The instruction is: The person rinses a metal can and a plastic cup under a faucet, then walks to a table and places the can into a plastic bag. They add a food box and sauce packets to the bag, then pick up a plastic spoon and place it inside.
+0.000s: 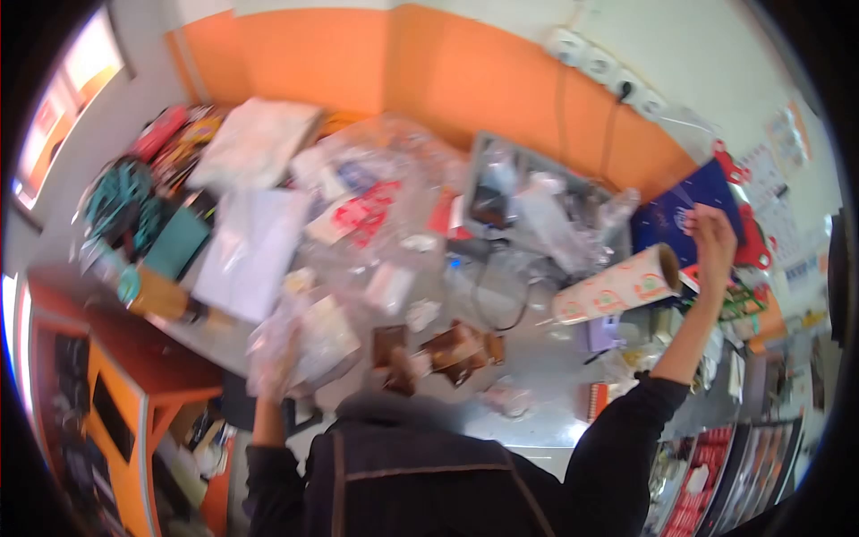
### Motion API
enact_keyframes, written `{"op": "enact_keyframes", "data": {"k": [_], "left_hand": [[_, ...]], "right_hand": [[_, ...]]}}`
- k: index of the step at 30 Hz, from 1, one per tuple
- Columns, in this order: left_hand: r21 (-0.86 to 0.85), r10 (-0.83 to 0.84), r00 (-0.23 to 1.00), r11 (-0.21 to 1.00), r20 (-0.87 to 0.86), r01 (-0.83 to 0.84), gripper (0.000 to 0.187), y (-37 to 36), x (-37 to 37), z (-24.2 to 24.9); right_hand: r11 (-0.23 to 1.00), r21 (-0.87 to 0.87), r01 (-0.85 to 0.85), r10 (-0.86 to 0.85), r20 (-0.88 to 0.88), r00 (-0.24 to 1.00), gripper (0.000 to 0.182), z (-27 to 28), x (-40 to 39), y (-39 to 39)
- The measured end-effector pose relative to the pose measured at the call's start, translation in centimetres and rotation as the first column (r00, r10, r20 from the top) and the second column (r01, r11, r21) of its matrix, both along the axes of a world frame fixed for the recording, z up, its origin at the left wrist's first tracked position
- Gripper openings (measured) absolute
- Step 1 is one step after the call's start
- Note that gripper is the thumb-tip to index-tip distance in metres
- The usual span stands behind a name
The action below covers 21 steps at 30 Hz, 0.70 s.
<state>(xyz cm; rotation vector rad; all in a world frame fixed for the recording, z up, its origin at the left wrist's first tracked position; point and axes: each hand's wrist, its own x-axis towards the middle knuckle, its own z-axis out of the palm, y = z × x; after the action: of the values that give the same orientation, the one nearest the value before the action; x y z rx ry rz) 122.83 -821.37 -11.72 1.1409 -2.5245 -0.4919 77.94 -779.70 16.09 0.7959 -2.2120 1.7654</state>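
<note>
My left hand [274, 360] is at the table's left front, its fingers closed on a clear plastic bag [329, 336] with something pale inside. Raised at the far right, my right hand [712, 240] has its fingers pinched together in front of a dark blue printed sheet or bag [658, 219]. Whether it grips the blue thing or something thin and clear is too blurred to tell. Below that hand lies a roll of white printed wrap [617, 288]. Brown crumpled packets [456, 351] rest near my body.
A grey crate [474, 174] of plastic packaging stands at the back. White sheets [255, 251], clear plastic bags [407, 161] and a bottle with amber contents [157, 294] crowd the left. Cables hang from the wall sockets [604, 67]. An orange cabinet [134, 421] stands lower left.
</note>
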Motion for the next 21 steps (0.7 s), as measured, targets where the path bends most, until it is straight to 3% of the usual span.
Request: {"op": "enact_keyframes", "data": {"k": [1,2,4,5,6,8,9,10,11,12,14,15,16,19,20,21], "left_hand": [[-0.267,-0.148,0.989,0.952,0.032,0.151,0.026,-1.0,0.6,-2.4],[-0.501,-0.291,0.95,0.809,0.114,0.308,0.024,-2.0,1.7,-3.5],[-0.267,-0.18,0.968,0.938,0.172,0.222,0.027,-1.0,0.7,0.4],[-0.261,-0.195,0.975,0.941,0.109,0.218,0.03,-1.3,1.0,0.0],[-0.256,-0.216,0.976,0.942,0.041,0.219,0.032,-1.8,1.1,-0.7],[0.07,-0.099,0.993,0.992,-0.061,0.103,0.035,-1.9,0.1,-0.6],[0.237,-0.035,0.995,0.97,-0.098,0.057,0.037,-2.0,0.0,-0.4],[0.217,-0.136,0.979,0.962,-0.151,0.167,0.039,-2.3,0.4,0.0],[0.198,-0.234,0.951,0.941,-0.202,0.274,0.04,-2.4,0.9,0.1],[0.169,-0.275,0.926,0.931,-0.259,0.324,0.04,-2.3,1.1,0.0],[0.101,-0.305,0.877,0.925,-0.372,0.365,0.039,-1.9,1.2,-0.3],[0.062,-0.292,0.855,0.935,-0.429,0.35,0.038,-1.5,1.1,0.9],[0.406,-0.089,0.959,0.893,-0.269,0.197,0.035,-1.1,1.7,2.1],[0.515,-0.238,0.95,0.799,-0.205,0.311,0.033,-1.8,3.4,7.4],[0.556,-0.203,0.866,0.695,-0.457,0.456,0.034,-2.3,3.6,5.0],[0.564,-0.192,0.84,0.662,-0.508,0.493,0.032,-2.4,3.6,3.5]], "right_hand": [[1.0,0.004,-0.028,0.028,-0.032,0.999,0.013,0.3,2.5,-2.4],[0.991,0.033,-0.129,0.129,-0.009,0.992,0.012,0.0,5.0,-5.5],[0.95,0.077,-0.304,0.304,0.007,0.953,0.009,-0.6,10.9,-11.8],[0.915,0.146,-0.376,0.374,0.042,0.926,0.009,-2.3,11.9,-14.6],[0.843,0.181,-0.507,0.52,-0.032,0.854,0.01,-4.5,13.5,-18.0],[0.707,0.249,-0.662,0.618,0.24,0.749,0.02,-8.2,18.2,-23.6],[0.648,0.281,-0.708,0.707,0.121,0.696,0.027,-10.7,21.1,-26.4],[0.594,0.284,-0.752,0.73,0.203,0.653,0.034,-12.7,24.2,-28.6],[0.555,0.396,-0.732,0.772,0.085,0.63,0.044,-14.5,27.0,-30.1],[0.648,0.386,-0.656,0.739,-0.113,0.664,0.036,-16.3,30.4,-31.7],[0.702,0.388,-0.598,0.696,-0.19,0.693,0.025,-18.6,33.1,-33.7],[0.668,0.415,-0.618,0.702,-0.073,0.709,0.022,-19.1,33.4,-34.5],[0.628,0.441,-0.642,0.699,0.044,0.714,0.019,-19.7,33.5,-35.2],[0.687,0.066,-0.724,0.698,0.22,0.682,0.013,-20.4,32.9,-35.3],[0.672,0.058,-0.738,0.708,0.243,0.663,0.012,-21.4,32.3,-35.4],[0.692,0.041,-0.721,0.687,0.267,0.675,0.012,-21.5,32.3,-35.5]]}}
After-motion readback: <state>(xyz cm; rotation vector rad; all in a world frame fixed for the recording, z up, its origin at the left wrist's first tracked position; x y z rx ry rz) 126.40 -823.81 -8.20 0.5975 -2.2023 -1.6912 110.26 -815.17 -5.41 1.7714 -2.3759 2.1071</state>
